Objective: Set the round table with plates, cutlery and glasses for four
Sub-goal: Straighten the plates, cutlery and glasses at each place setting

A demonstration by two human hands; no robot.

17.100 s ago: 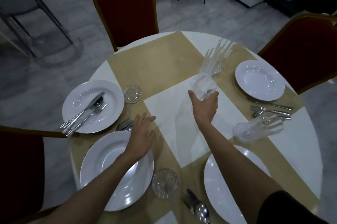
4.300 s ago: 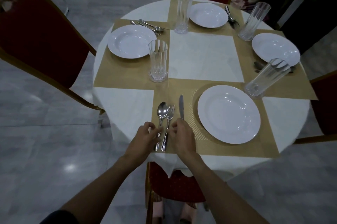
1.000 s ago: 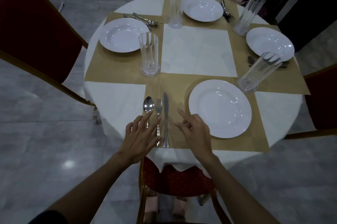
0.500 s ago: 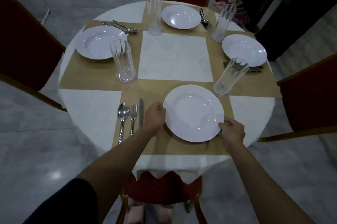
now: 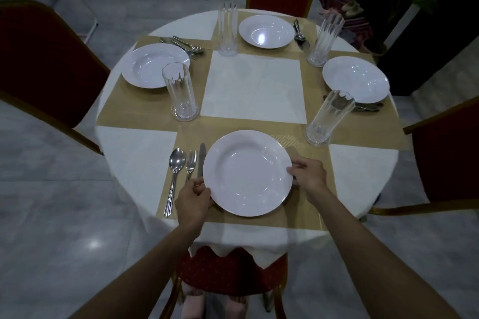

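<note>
Both arms reach over the near place setting. The left hand [image 5: 193,199] grips the plate [image 5: 247,173] at its lower left rim. The right hand [image 5: 309,176] pinches the right rim, fingers [image 5: 295,168] curled on the edge. The plate lies on the gold mat [image 5: 305,204] at the worktop's [image 5: 254,85] near side. Half a second ago it sat clear of the knife [image 5: 201,158]; now its rim is just beside it.

White round plate [image 5: 247,173] sits level at the near edge of the round white-clothed table [image 5: 134,152], rim gripped by left hand [image 5: 193,198] and right hand [image 5: 309,176]. Steel spoon [image 5: 176,163], fork [image 5: 190,163] and knife [image 5: 201,158] lie parallel just left of it. Tall ribbed clear glass [image 5: 329,119] stands upright to its far right.
</note>
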